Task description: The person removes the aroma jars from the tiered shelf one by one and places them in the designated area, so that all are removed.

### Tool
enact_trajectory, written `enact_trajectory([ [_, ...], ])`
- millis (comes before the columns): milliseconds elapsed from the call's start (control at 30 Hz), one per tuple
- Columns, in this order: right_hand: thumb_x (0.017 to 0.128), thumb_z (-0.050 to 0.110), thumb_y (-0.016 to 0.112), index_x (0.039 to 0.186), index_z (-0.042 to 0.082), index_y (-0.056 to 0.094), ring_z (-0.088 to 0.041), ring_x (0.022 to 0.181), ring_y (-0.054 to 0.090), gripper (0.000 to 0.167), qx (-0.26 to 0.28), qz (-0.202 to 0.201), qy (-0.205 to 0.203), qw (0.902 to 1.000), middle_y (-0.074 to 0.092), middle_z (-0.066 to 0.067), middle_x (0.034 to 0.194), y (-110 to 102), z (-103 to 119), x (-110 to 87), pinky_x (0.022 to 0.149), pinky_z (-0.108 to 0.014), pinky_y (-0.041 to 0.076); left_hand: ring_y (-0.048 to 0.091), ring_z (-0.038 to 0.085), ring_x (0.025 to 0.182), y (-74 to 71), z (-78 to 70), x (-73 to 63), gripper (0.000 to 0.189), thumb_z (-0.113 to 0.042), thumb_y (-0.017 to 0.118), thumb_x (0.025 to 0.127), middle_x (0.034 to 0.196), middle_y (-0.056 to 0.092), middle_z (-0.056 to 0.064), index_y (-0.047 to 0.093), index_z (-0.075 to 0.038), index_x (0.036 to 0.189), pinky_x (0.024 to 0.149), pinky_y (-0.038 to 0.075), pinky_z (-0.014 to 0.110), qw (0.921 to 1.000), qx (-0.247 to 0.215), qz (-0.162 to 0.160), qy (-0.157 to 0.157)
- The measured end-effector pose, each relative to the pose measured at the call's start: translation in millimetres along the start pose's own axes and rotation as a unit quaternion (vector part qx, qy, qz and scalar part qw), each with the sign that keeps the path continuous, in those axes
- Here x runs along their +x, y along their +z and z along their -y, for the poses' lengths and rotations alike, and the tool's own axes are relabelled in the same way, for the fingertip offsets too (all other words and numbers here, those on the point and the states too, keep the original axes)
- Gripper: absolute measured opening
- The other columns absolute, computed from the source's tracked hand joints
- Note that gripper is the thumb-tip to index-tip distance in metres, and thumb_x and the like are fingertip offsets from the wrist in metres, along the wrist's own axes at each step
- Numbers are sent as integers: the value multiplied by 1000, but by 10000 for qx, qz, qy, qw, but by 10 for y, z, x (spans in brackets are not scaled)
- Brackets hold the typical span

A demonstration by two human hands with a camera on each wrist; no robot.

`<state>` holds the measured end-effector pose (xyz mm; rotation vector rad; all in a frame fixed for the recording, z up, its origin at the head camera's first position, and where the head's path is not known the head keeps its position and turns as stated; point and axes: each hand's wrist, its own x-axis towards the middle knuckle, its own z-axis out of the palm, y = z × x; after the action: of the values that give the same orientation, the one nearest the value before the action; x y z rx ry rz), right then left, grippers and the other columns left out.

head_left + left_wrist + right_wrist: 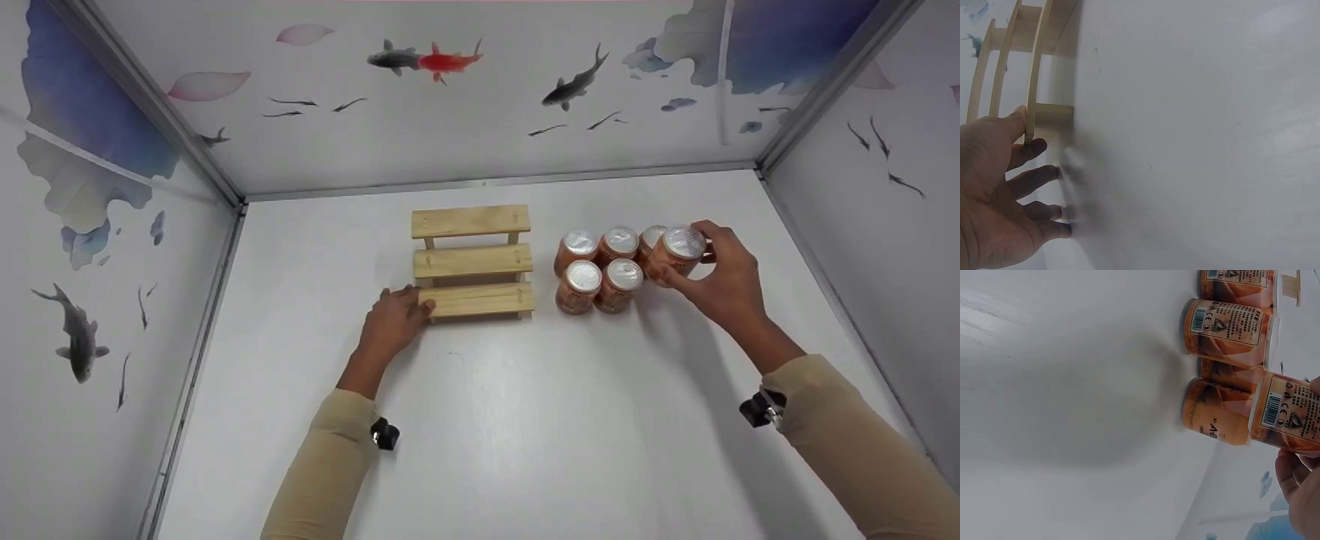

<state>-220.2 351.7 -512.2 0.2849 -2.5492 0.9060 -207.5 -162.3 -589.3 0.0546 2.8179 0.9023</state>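
A three-step wooden stand (472,261) rises on the white table. At the left end of its lowest step (1032,84), my left hand (391,324) pinches the board between thumb and forefinger, the other fingers spread beside it. My right hand (726,277) grips an orange can (679,255) with a silver top, thumb on one side and fingers on the other. In the right wrist view this held can (1289,413) is raised above the others, its base near the lid of a standing can (1216,410). Several matching cans (581,289) stand upright together, right of the stand.
White panels with painted fish enclose the table, including the back wall (480,142), the left wall (97,300) and the right wall (862,225). Metal edging (495,184) runs along the table's back. Each sleeve carries a small black camera (385,433).
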Motion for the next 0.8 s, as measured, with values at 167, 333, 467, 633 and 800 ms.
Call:
enact_trajectory([
  [167, 85, 17, 98, 146, -3, 61, -36, 109, 71, 74, -15, 77, 150, 9999, 68, -23, 129, 24, -43, -69, 86, -3, 39, 34, 63, 159, 3, 15, 6, 65, -51, 57, 114, 168, 52, 24, 62, 0, 153, 124, 38, 76, 10000, -54, -37, 45],
  [333, 86, 18, 98, 146, -2, 60, -36, 112, 71, 74, -14, 163, 250, 9996, 67, -22, 131, 74, -96, -135, 86, -1, 38, 33, 61, 161, 8, 8, 7, 65, -51, 57, 114, 168, 51, 23, 61, 0, 154, 126, 37, 74, 10000, -81, -19, -23],
  [467, 86, 16, 97, 146, -2, 60, -41, 114, 73, 73, 89, 237, 291, 9993, 67, -23, 132, 102, -133, -173, 86, 0, 38, 32, 60, 162, 13, 6, 0, 67, -52, 56, 114, 169, 51, 23, 58, -1, 158, 128, 35, 73, 9999, -106, -23, -72],
  [633, 87, 15, 96, 147, -2, 57, -46, 119, 72, 74, 140, 476, 463, 9977, 65, -24, 137, 152, -187, -210, 87, -1, 37, 32, 60, 162, 3, 2, -15, 69, -53, 55, 114, 169, 50, 23, 56, 0, 159, 128, 35, 73, 9999, -155, -30, -43],
  [800, 88, 17, 95, 150, -2, 54, -46, 123, 70, 76, 45, 762, 642, 9950, 63, -25, 144, 212, -248, -245, 94, -30, 57, 32, 60, 162, 6, 2, -13, 68, -53, 55, 114, 169, 50, 22, 59, 0, 157, 128, 35, 73, 9999, -147, -35, -49],
])
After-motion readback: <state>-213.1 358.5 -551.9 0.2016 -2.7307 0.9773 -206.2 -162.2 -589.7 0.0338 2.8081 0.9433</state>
